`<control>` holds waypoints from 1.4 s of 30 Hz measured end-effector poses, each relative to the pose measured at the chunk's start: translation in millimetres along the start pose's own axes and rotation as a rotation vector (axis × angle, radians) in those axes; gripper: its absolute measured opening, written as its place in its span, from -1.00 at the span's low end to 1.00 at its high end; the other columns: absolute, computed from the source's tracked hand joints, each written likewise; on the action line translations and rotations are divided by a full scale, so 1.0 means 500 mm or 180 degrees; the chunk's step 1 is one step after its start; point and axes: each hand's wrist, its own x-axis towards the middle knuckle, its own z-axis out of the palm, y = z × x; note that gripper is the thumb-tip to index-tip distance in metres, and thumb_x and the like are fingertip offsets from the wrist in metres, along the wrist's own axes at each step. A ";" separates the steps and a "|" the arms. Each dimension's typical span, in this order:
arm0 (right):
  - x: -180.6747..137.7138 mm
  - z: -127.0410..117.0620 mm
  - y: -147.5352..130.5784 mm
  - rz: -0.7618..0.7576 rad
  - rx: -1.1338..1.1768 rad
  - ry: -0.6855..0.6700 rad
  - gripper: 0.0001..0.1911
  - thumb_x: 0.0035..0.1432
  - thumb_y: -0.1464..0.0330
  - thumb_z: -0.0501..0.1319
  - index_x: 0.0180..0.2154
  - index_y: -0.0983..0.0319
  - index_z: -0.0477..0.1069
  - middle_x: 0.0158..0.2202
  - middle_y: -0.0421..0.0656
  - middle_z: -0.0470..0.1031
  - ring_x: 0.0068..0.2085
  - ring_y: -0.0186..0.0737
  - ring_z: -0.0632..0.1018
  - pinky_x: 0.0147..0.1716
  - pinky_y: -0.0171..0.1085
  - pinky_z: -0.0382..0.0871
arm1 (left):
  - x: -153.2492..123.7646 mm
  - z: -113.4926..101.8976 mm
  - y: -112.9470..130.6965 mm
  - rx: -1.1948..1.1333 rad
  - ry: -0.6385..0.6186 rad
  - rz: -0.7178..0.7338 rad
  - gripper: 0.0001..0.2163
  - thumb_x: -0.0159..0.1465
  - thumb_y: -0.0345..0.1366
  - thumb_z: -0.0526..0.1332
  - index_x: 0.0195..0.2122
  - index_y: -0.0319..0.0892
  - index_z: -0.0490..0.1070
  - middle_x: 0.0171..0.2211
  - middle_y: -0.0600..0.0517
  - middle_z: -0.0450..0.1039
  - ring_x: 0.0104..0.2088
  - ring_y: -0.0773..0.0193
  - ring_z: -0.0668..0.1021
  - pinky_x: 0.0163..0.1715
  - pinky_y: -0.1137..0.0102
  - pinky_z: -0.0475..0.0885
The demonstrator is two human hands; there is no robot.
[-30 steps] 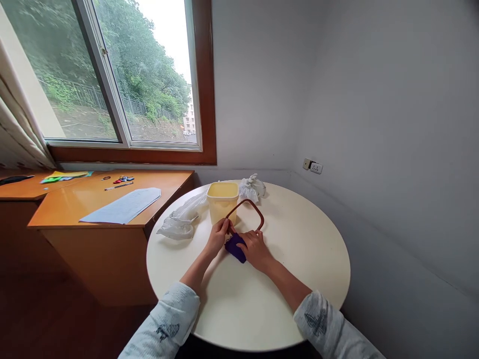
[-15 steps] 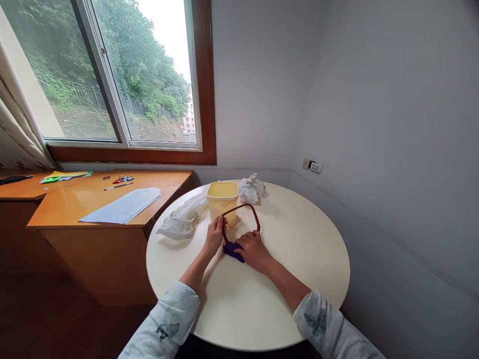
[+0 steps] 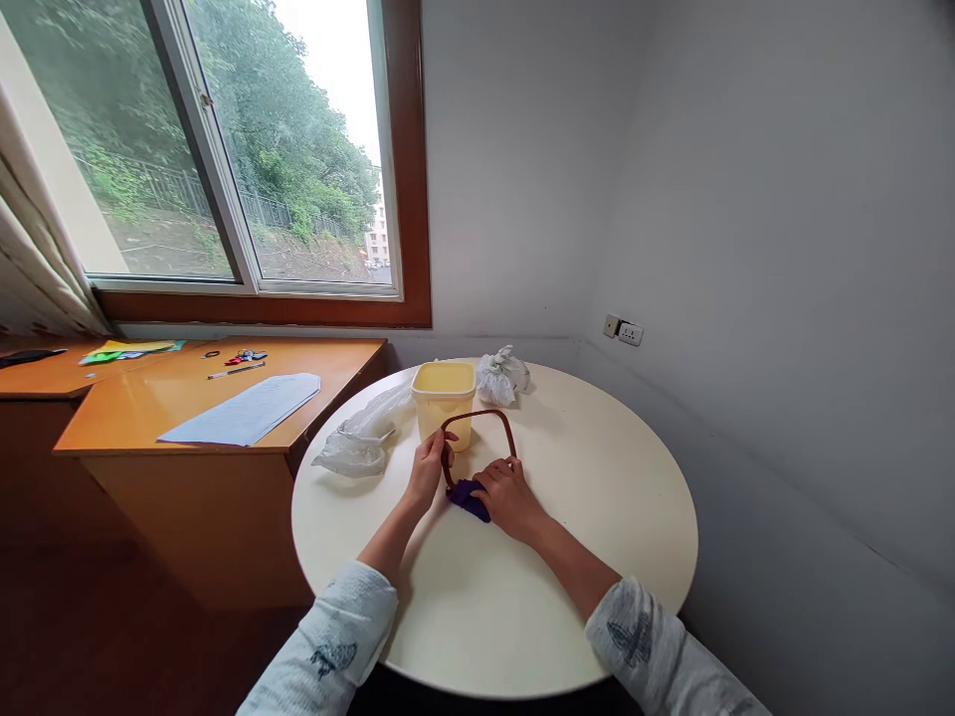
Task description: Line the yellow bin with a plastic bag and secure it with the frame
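Note:
A brown curved strap (image 3: 488,412), shaped like a bag handle, stands up over the table in a loop. My left hand (image 3: 427,469) is closed around its left side. At the foot of the strap lies a small piece of purple fabric (image 3: 470,499), perhaps knitted. My right hand (image 3: 507,492) rests over the right end of this fabric and the strap's right side, its thumb on the fabric. How the strap and fabric join on the right is hidden under my right hand.
A yellow plastic bin (image 3: 443,383) stands just behind the strap on the round white table (image 3: 597,517). To its left lies a crumpled clear plastic bag (image 3: 354,447), to its right a knotted white bag (image 3: 502,376). An orange desk (image 3: 149,428) with paper sheets (image 3: 246,410) adjoins at left.
The strap's loop has tilted slightly, its top shifting a little lower and left. The purple fabric has moved slightly right. Both hands keep nearly the same places.

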 end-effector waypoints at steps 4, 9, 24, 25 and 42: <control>0.003 0.002 0.005 0.0098 -0.0046 0.0044 -0.87 0.22 0.38 0.11 -0.21 0.24 0.40 -0.25 -0.11 0.51 -0.10 -0.16 0.41 -0.02 -0.12 0.05 | -0.010 0.013 0.005 -0.0025 -0.0295 -0.0145 -0.59 0.19 0.07 0.05 -0.32 -0.23 0.36 -0.70 0.14 0.23 -0.67 0.37 0.30 -0.65 0.47 0.22; 0.004 0.003 0.002 0.0056 -0.0099 0.0037 -0.87 0.21 0.37 0.12 -0.20 0.23 0.40 -0.25 -0.12 0.51 -0.09 -0.16 0.42 -0.01 -0.13 0.05 | -0.011 0.016 0.011 0.0111 -0.0224 -0.0089 -0.64 0.20 0.03 0.06 -0.36 -0.21 0.37 -0.73 0.18 0.17 -0.71 0.40 0.25 -0.68 0.49 0.18; 0.002 0.001 0.005 0.0120 -0.0238 0.0094 -0.89 0.21 0.39 0.11 -0.25 0.24 0.39 -0.25 -0.08 0.51 -0.08 -0.14 0.40 -0.01 -0.13 0.01 | 0.000 -0.010 0.011 0.0050 0.0248 0.0167 -0.63 0.25 -0.04 0.06 -0.19 -0.24 0.44 -0.71 0.19 0.12 -0.68 0.41 0.22 -0.65 0.48 0.10; 0.002 0.002 0.007 0.0195 -0.0255 0.0132 -0.89 0.21 0.40 0.11 -0.24 0.24 0.39 -0.24 -0.07 0.51 -0.08 -0.13 0.40 -0.01 -0.12 0.01 | -0.003 -0.006 0.013 -0.0018 0.0140 0.0157 -0.60 0.25 -0.03 0.04 -0.13 -0.25 0.42 -0.69 0.18 0.16 -0.66 0.41 0.26 -0.63 0.49 0.14; 0.003 0.007 0.013 0.0339 -0.0283 0.0119 -0.88 0.20 0.42 0.12 -0.22 0.25 0.40 -0.25 -0.07 0.51 -0.07 -0.08 0.38 -0.03 -0.09 0.02 | -0.008 0.008 0.018 -0.0100 -0.0261 0.0157 -0.53 0.23 -0.08 0.08 0.03 -0.32 0.33 -0.70 0.20 0.16 -0.60 0.34 0.37 -0.44 0.36 0.41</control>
